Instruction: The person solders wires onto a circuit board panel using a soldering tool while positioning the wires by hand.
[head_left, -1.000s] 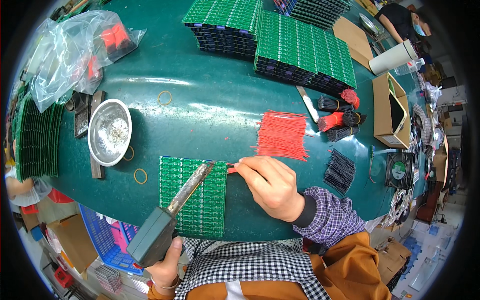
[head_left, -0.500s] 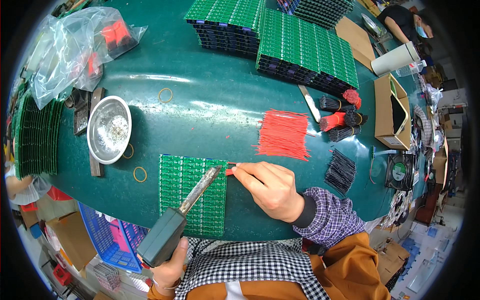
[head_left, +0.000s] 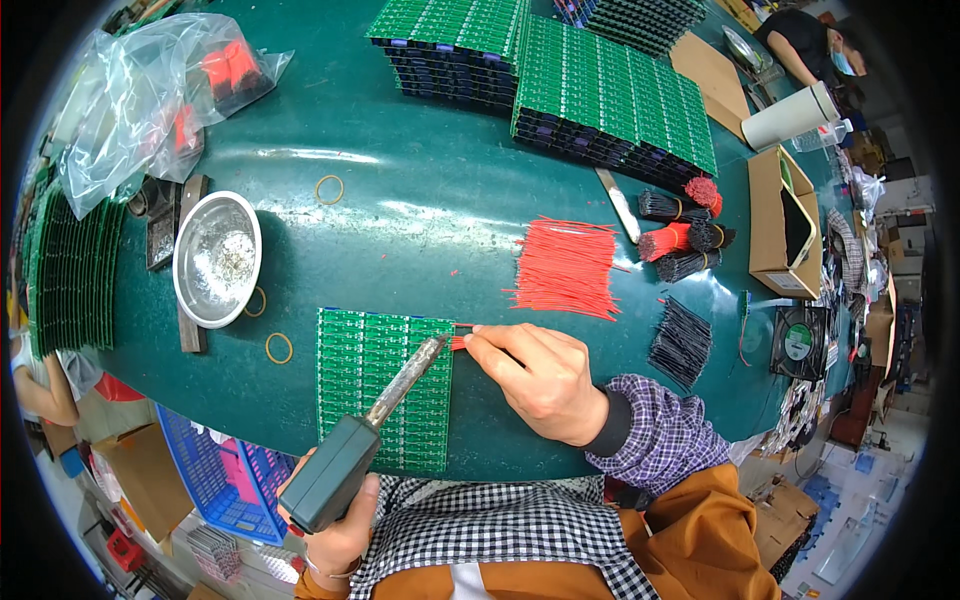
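Note:
A green circuit board panel [head_left: 362, 380] lies flat on the dark green table near its front edge. My left hand [head_left: 340, 535] grips the dark handle of a soldering iron [head_left: 365, 430], whose metal tip rests at the panel's upper right corner. My right hand [head_left: 535, 380] pinches a short red wire [head_left: 461, 341] and holds its end against that corner, right at the iron's tip. A loose pile of red wires [head_left: 565, 268] lies just beyond my right hand.
A metal bowl [head_left: 216, 258] sits left of the panel with rubber bands [head_left: 279, 348] around it. Stacks of green boards [head_left: 610, 105] fill the far side. Black wires [head_left: 682, 340], wire bundles [head_left: 685, 238], a cardboard box [head_left: 772, 225] and a fan [head_left: 797, 343] lie right. A plastic bag [head_left: 150, 95] sits far left.
The iron's handle has swung a little to the right and its tip has crept toward the panel's upper right corner. My right hand stays at that corner with the red wire.

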